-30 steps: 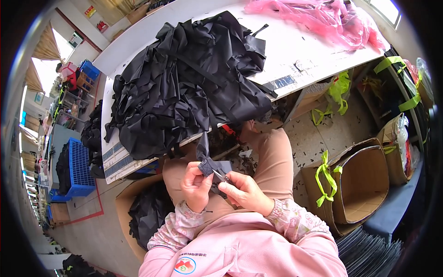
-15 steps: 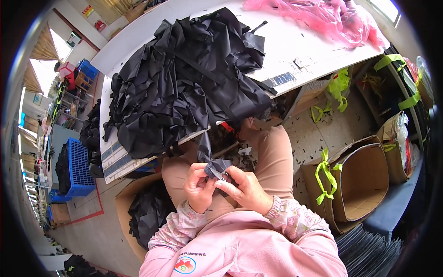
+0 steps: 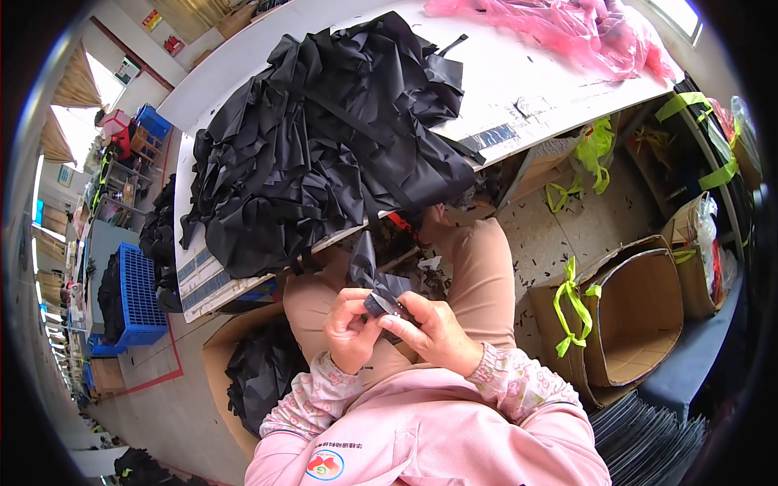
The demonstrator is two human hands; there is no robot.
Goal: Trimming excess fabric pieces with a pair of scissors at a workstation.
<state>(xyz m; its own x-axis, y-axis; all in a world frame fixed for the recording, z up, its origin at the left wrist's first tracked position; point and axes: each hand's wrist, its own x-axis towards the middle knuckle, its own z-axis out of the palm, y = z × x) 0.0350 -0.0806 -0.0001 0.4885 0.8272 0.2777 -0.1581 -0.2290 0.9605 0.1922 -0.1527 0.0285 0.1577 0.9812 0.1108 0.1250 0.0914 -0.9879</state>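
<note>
A strip of black fabric (image 3: pixel 392 283) is pinched between my two hands above my lap, its narrow upper end reaching toward the table edge. My left hand (image 3: pixel 348 332) is closed on its left side, thumb and fingers together. My right hand (image 3: pixel 439 334) grips the other side, with the thumb lying toward the left fingertips. A small pale glint shows at the fingertips, too small to make out. Just beyond, a big heap of black fabric pieces (image 3: pixel 300 154) covers the left part of the white table (image 3: pixel 494 93) and hangs over its near edge.
Crumpled pink plastic (image 3: pixel 567 36) lies at the table's far right. An open cardboard box (image 3: pixel 567 344) with a yellow-green tie stands on my right, above stacked thin black sheets (image 3: pixel 648 441). Left of my legs, another cardboard box (image 3: pixel 217 348) holds black fabric. Farther left is a blue crate (image 3: pixel 146 296).
The black fabric between my hands has turned and its folds stand up more above the fingers. Both hands stay in nearly the same place, still gripping it.
</note>
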